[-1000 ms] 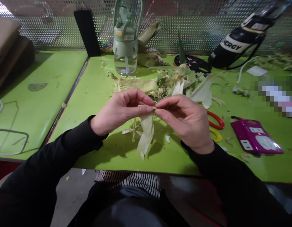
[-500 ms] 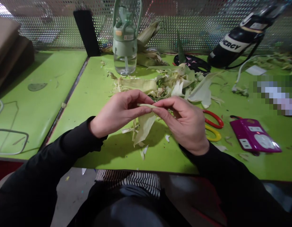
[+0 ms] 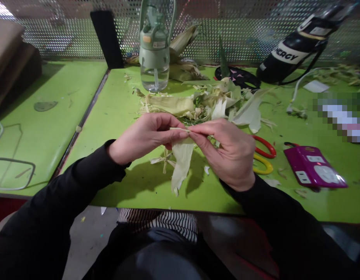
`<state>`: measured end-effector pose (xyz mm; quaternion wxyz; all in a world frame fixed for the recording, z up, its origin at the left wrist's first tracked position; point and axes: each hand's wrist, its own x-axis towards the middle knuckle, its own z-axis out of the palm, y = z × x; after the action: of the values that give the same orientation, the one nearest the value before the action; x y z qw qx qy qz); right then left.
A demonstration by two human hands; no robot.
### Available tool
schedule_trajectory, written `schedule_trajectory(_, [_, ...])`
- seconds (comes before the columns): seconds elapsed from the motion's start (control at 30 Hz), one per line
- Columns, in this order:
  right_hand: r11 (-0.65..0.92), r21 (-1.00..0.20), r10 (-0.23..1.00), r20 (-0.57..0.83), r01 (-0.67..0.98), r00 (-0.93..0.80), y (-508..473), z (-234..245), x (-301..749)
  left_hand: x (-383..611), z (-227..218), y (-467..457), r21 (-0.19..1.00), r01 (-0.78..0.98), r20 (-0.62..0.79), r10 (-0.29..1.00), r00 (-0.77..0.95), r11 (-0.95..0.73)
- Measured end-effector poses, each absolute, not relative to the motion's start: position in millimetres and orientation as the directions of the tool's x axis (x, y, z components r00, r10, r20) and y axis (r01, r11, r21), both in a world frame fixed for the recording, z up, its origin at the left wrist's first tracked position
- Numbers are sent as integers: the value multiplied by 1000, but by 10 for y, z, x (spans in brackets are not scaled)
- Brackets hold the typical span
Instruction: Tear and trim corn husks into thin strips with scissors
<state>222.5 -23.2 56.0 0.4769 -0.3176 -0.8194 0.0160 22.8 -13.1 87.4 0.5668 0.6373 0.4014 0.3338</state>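
Observation:
Between both hands is a pale corn husk [image 3: 182, 157], pinched at its folded top edge while the wide part hangs down over the table. My left hand [image 3: 149, 134] grips it with thumb and fingers from the left. From the right, my right hand [image 3: 226, 149] pinches the same edge, its fingertips almost meeting the left ones. Just behind the hanging husk, a small knotted husk piece [image 3: 164, 160] lies on the green table [image 3: 151, 190]. A heap of husk scraps [image 3: 206, 103] spreads beyond my hands.
Scissors with red and yellow handles [image 3: 267, 165] lie partly behind my right hand. Right of them is a purple power socket [image 3: 315, 167]. Farther back stand a green water bottle [image 3: 154, 58], a black phone-like slab [image 3: 107, 39] and a tilted black bottle [image 3: 290, 54] against a mesh screen [image 3: 197, 46].
The hanging part of the husk has swung to the right and now shows more of its face. Both hands keep their pinch and have barely shifted.

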Motion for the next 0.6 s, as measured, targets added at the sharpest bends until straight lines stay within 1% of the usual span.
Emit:
schedule_trajectory(0.07, [796, -314, 532, 771, 517, -351, -242, 557, 2230, 219, 890, -128, 992, 124, -75, 882, 465, 20])
schedule_trajectory(0.17, [764, -369, 589, 735, 530, -337, -265, 557, 2235, 217, 904, -135, 994, 85, -99, 880, 464, 67])
schedule_trajectory(0.27, [735, -422, 633, 707, 531, -316, -281, 563, 2237, 224, 901, -142, 995, 51, -99, 885, 455, 86])
schedule_trajectory(0.5, [701, -490, 677, 684, 517, -270, -284, 575, 2228, 228, 865, -137, 995, -9, -88, 889, 450, 103])
schedule_trajectory(0.6, [679, -577, 718, 652, 454, -245, -278, 584, 2218, 230, 874, -148, 995, -26, -76, 895, 440, 97])
